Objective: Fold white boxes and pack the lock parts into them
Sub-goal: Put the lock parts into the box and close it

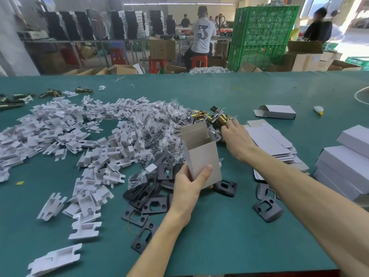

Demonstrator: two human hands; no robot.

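Fingers (205, 171) of left hand (188, 185) gripped the base of open white box (202, 156), thumb on its front, box upright | right hand (236, 137) lay stretched past the box, forearm straight, palm down, fingertips (229, 123) bent onto brass latches (216, 117); pinch unclear

Your left hand (187, 182) and right hand (237, 136) are bare, and a short nail shows on your left thumb. Your left forearm (159, 242) and right forearm (299, 186) are bare and slim, uncovered right down to the worktop's (219, 236) near edge.
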